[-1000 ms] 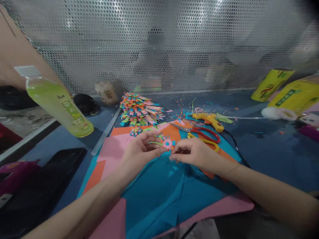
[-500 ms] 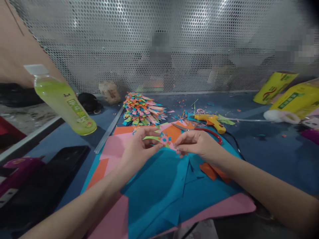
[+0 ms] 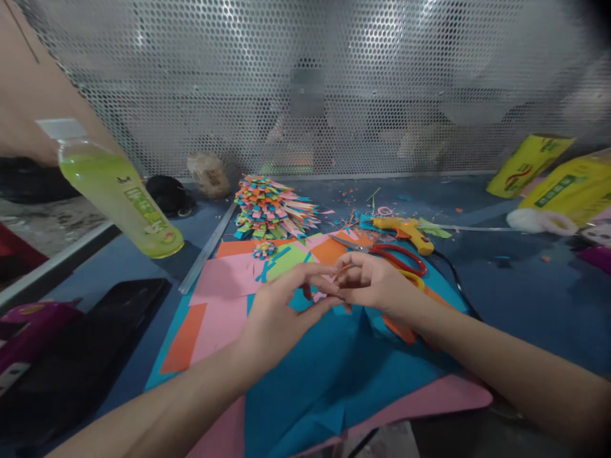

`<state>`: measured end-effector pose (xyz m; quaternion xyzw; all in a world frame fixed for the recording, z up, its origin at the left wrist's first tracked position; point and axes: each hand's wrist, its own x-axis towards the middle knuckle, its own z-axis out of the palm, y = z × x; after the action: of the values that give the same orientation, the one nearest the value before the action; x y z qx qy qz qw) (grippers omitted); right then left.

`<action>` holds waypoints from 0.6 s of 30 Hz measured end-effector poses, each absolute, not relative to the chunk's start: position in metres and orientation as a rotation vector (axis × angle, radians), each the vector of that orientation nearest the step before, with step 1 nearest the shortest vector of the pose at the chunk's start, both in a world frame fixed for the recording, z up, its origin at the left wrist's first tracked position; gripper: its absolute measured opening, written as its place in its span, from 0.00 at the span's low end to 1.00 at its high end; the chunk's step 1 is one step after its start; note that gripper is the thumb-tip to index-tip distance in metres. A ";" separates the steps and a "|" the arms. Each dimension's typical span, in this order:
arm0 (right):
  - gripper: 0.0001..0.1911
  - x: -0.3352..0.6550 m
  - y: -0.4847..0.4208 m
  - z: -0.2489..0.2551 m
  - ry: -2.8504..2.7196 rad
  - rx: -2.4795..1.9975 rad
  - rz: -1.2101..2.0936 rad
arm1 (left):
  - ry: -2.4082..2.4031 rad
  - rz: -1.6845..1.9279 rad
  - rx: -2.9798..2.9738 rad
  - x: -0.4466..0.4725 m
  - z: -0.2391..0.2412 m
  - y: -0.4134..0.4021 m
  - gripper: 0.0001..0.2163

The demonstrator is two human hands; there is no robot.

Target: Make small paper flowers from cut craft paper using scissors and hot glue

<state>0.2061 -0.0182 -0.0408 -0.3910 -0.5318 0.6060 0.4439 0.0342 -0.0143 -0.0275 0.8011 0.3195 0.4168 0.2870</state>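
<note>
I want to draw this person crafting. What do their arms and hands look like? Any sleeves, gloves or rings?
Both forearms are bare, with no sleeves in view. The left hand and right hand wear no gloves, and no rings, watch or bracelets show.

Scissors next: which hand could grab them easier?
Probably the right hand: the red-handled scissors lie just beyond its knuckles, while the left hand sits farther away across the blue paper.

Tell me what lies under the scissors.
The scissors rest on orange paper and the blue sheet. The right hand covers part of the yellow handle; what lies under there is hidden.
</note>
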 end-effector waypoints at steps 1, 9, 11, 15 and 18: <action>0.17 0.206 -0.018 -0.041 -1.312 -0.965 1.517 | 0.862 1.108 2.122 0.033 -0.028 -0.014 0.10; 0.16 0.207 -0.019 -0.038 -1.325 -0.955 1.516 | 0.791 1.207 2.550 0.025 -0.022 -0.014 0.10; 0.15 0.207 -0.020 -0.037 -1.340 -0.957 1.518 | 0.738 1.165 2.657 0.024 -0.023 -0.013 0.12; 0.15 0.204 -0.022 -0.035 -1.310 -0.989 1.513 | 0.586 1.130 2.846 0.018 -0.029 -0.009 0.20; 0.16 0.203 -0.023 -0.033 -1.291 -1.028 1.507 | 0.490 1.101 2.978 0.015 -0.032 -0.008 0.22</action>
<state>0.2026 -0.0234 -0.0331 -0.4134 -0.5194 0.6063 0.4378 0.0152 -0.0077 -0.0321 0.9264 0.1525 0.3425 -0.0356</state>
